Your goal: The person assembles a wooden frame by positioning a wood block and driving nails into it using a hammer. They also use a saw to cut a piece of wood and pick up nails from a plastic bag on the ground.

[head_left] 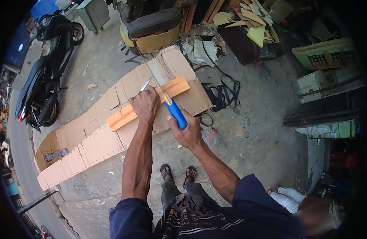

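Note:
An orange-brown wooden board (125, 116) lies at a slant across the long flattened cardboard (99, 134). My left hand (147, 104) is closed over the board's middle, and a shiny pointed metal tool (145, 84) sticks out from its far side; its kind cannot be made out. My right hand (187, 129) grips the blue handle of a handsaw (176, 114) near the board's close edge. The saw's thin blade reaches away across the board, just right of my left hand. Whether its teeth touch the wood is not clear.
A stripped vehicle seat (151, 32) stands beyond the cardboard. Black straps (223, 93) lie tangled at its right. A dark motorcycle (48, 71) is parked at the left. Foam and board scraps (255, 24) are piled far right. Another person's legs (287, 199) show at lower right.

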Available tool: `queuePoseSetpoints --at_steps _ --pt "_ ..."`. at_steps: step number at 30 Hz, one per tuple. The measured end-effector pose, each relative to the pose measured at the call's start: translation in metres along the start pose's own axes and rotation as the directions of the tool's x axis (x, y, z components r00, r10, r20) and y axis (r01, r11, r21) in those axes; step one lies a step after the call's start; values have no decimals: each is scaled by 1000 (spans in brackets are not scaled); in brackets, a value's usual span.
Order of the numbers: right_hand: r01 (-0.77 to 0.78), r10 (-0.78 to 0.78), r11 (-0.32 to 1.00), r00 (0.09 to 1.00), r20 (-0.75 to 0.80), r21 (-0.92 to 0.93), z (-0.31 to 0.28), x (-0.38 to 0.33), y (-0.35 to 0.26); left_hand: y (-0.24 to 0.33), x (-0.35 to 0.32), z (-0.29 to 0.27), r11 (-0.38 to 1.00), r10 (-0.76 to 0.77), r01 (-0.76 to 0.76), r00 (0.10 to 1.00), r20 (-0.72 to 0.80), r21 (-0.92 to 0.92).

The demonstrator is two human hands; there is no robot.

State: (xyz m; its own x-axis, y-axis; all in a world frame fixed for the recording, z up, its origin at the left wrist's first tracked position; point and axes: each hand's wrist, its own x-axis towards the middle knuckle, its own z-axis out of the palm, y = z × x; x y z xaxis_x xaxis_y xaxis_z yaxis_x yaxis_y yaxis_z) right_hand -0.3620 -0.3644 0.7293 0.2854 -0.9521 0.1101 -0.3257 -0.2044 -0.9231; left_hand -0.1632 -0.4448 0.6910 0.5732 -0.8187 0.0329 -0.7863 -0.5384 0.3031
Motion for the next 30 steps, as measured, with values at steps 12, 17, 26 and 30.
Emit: queuePoseSetpoints --at_steps 12,17,26,30 --pt "63 -63 997 998 2 -34 -26 -55 9 3 -2 -7 999 -27 26 999 -36 -31" --pt "62 -57 987 998 32 -149 -74 -153 -31 -14 2 -9 995 -95 95 992 88 -4" --pt "-8 9 1000 999 42 -23 -33 -85 8 -3 15 2 999 -11 10 1000 -27 -35" --pt "109 -98 980 992 74 -167 -85 -164 -18 -15 9 -13 996 -94 92 978 185 21"
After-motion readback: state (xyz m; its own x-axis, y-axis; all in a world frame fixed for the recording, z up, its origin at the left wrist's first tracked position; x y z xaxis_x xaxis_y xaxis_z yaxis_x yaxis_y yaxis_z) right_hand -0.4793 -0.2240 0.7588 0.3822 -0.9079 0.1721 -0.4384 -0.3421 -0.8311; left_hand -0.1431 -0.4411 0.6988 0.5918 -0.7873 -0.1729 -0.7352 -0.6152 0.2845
